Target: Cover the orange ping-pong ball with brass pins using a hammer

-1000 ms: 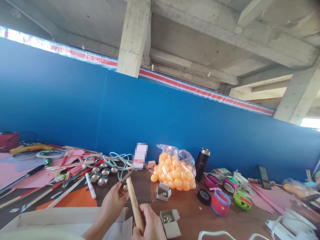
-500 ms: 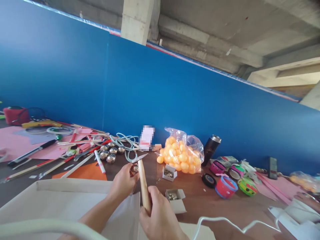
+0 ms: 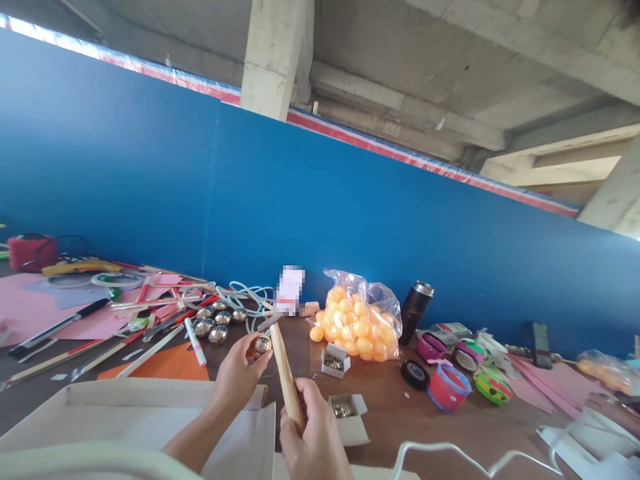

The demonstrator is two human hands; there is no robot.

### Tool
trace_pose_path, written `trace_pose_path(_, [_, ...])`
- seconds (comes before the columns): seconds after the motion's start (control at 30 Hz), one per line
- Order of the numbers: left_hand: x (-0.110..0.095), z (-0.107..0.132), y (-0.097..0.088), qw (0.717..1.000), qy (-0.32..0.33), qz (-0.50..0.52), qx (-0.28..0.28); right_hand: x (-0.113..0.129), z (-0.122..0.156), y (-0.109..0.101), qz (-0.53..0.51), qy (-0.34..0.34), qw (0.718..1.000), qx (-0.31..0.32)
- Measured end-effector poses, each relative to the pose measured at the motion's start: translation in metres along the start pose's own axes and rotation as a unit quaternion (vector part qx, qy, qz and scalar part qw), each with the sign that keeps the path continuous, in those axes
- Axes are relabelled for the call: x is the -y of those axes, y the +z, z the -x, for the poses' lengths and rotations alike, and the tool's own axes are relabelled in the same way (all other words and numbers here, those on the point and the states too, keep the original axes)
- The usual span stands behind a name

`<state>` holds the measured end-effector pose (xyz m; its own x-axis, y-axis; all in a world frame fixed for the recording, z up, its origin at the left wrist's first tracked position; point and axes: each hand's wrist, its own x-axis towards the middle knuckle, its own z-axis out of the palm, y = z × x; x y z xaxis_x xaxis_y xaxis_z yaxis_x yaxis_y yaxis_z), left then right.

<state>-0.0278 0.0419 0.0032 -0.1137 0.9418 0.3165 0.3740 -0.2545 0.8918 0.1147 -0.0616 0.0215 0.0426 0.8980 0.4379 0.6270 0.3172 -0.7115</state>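
Between the thumb and fingers of my left hand (image 3: 239, 373) is a shiny metallic ball (image 3: 262, 345), its surface faceted. My right hand (image 3: 316, 430) is wrapped round the wooden handle of a hammer (image 3: 285, 370), which tilts up and away from me. The grey hammer head (image 3: 269, 322) is just above the ball; whether they touch I cannot tell. Several similar shiny balls (image 3: 218, 335) lie in a cluster beyond my left hand. To the right of the hammer are two small open boxes (image 3: 356, 432) holding small metallic pieces.
A clear bag of orange balls (image 3: 360, 327) stands behind the boxes, with a black thermos (image 3: 416, 312) beside it. A white cardboard box (image 3: 125, 407) is at the front left. Sticks and pens (image 3: 65, 327) clutter the left. A white cable (image 3: 450, 450) runs across the front right.
The hammer head has lifted off slightly and the metallic ball shows more fully in my left fingers. My view has tilted up a little. Both hands keep their grip.
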Motion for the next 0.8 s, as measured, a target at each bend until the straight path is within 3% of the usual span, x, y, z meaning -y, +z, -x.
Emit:
trace_pose_path(0.33, [0.0, -0.009, -0.008, 0.993, -0.023, 0.115, -0.032, -0.009, 0.0, 0.01, -0.002, -0.01, 1.0, -0.022])
trace_pose_path(0.57, [0.0, -0.014, -0.011, 0.986, -0.048, 0.148, -0.056, -0.012, 0.002, 0.016, 0.053, -0.025, 0.998, 0.003])
trace_pose_path(0.8, [0.007, -0.014, -0.008, 0.989, -0.029, 0.136, -0.054, -0.018, 0.004, 0.023, 0.064, -0.047, 0.995, -0.067])
